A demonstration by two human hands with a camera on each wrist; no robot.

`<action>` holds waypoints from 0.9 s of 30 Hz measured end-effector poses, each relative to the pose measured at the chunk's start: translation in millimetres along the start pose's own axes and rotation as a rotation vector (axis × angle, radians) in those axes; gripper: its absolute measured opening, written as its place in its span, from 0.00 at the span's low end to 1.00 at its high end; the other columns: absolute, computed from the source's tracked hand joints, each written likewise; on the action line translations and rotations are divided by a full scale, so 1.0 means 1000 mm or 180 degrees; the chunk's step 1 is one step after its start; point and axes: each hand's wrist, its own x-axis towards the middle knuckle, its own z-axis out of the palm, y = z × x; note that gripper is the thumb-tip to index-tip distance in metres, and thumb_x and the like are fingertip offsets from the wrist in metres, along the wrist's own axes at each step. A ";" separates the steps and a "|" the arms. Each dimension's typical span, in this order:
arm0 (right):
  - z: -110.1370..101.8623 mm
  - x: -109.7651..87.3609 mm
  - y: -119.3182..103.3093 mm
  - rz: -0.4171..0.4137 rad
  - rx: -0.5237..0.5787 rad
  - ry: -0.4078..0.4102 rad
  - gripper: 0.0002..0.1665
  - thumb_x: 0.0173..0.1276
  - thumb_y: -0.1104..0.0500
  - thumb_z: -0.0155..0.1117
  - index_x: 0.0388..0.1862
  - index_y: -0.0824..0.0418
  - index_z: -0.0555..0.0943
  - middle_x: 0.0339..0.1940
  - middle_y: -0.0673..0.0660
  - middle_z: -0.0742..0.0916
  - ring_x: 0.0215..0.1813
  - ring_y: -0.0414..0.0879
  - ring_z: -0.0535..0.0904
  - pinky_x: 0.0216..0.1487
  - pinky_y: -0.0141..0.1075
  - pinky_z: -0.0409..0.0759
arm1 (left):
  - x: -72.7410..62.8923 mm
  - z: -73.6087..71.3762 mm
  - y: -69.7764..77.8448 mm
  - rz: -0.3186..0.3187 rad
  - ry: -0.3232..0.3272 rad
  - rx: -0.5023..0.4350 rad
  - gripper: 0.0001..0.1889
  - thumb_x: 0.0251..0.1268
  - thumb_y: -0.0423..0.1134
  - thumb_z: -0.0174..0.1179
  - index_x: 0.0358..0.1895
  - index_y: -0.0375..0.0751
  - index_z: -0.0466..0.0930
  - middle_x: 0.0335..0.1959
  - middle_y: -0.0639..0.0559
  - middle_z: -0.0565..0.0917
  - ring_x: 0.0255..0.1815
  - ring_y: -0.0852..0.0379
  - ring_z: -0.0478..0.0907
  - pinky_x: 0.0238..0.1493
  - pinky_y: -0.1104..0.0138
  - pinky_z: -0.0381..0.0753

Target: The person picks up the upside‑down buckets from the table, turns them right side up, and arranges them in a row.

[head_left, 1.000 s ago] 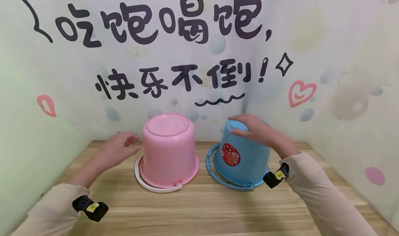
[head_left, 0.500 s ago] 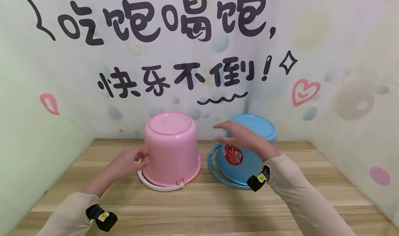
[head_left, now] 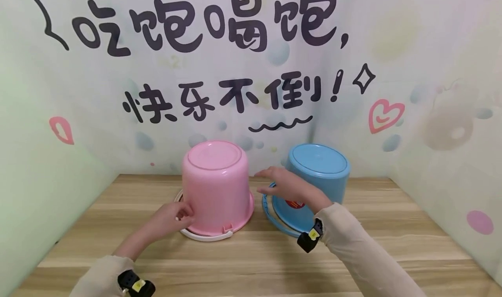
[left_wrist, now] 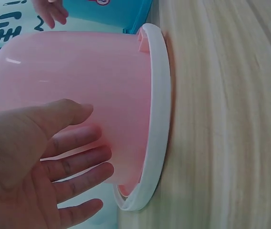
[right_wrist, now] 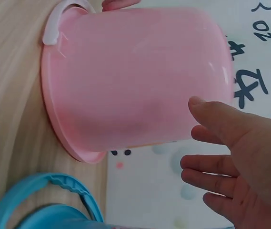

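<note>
A pink bucket (head_left: 217, 192) stands upside down on the wooden table, its white handle (left_wrist: 161, 109) lying around the rim. At its lower left side is my left hand (head_left: 168, 218), fingers extended and slightly bent; whether the fingertips touch the wall I cannot tell. On the bucket's other side, my right hand (head_left: 292, 186) reaches in with straight, spread fingers and holds nothing. In the right wrist view a gap shows between most of its fingers and the pink wall. Behind the right hand a blue bucket (head_left: 333, 179), also inverted, is partly hidden.
The blue bucket's handle (right_wrist: 30, 183) lies on the table (head_left: 235, 266) at its left. A white printed backdrop (head_left: 188, 75) with dark lettering rises behind both buckets, and side panels bound the table left and right.
My right hand has moved left and down from the blue bucket's top toward the pink bucket. My left hand has come down and right to the pink bucket's lower side. Both buckets stay put.
</note>
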 end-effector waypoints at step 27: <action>0.079 0.025 0.017 -0.0344 0.0092 -0.0376 0.13 0.61 0.57 0.64 0.43 0.61 0.83 0.39 0.52 0.85 0.40 0.43 0.78 0.43 0.31 0.77 | 0.004 0.021 -0.021 0.0617 -0.0598 0.0122 0.10 0.44 0.26 0.63 0.33 0.35 0.82 0.32 0.53 0.81 0.36 0.57 0.76 0.41 0.64 0.76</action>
